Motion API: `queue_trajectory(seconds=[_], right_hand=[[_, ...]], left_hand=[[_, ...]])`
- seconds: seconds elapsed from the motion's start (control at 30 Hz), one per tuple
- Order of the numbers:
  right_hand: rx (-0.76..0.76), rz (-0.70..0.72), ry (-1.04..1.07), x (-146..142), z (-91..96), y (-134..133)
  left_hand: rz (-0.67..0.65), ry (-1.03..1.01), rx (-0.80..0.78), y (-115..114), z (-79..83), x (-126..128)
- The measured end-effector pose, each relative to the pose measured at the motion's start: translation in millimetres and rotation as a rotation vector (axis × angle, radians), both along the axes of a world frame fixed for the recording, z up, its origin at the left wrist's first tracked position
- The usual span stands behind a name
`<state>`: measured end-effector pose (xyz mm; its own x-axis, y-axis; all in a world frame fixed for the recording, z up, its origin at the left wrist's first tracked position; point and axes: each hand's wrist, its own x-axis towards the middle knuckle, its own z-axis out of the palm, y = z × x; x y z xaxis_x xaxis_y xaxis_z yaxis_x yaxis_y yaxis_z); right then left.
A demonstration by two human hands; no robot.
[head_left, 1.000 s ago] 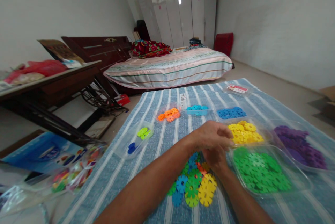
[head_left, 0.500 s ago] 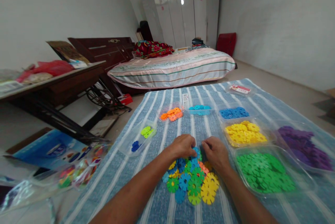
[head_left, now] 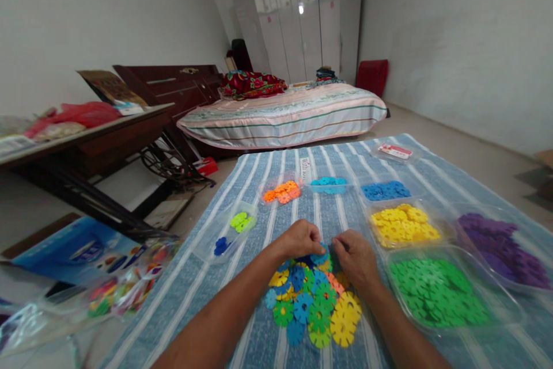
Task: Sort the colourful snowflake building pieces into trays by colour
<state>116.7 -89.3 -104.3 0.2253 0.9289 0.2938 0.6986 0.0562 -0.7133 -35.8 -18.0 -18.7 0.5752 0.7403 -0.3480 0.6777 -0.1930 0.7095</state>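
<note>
One round blue disc (head_left: 320, 256) faces camera, pinched by left hand (head_left: 302, 239); right hand (head_left: 356, 255) grip unclear.

Around the bed (head_left: 294, 121) we see a glossy wardrobe (head_left: 287, 41) behind it, a dark wooden table (head_left: 108, 136) to its left, and floor (head_left: 432, 124) and pale wall (head_left: 458, 35) to its right.

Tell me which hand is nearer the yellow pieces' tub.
Right. The right hand is just left of the tub; the left hand is farther left, at the mixed pile.
</note>
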Motion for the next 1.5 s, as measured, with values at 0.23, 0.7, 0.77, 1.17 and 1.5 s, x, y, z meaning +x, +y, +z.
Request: queue_trajectory(seconds=[0.23, 0.7, 0.77, 1.17, 1.5], right_hand=[[0.004, 0.009, 0.01, -1, 0.7, 1], [0.011, -0.006, 0.03, -2, 4.6, -1], [0.006, -0.008, 0.025, -2, 5.5, -1], [0.004, 0.003, 0.008, 0, 3.7, -2], [0.001, -0.007, 0.0, 0, 2.1, -1]], left_hand=[[0.291, -0.11, -0.075, 27, 24.4, 12], [0.401, -0.061, 0.177, 61, 42.4, 44], [0.314, 0.011, 0.208, 53, 35.8, 33], [-0.086, 0.359, 0.303, 22, 21.2, -4], [-0.058, 0.407, 0.26, 24, 6.9, -15]])
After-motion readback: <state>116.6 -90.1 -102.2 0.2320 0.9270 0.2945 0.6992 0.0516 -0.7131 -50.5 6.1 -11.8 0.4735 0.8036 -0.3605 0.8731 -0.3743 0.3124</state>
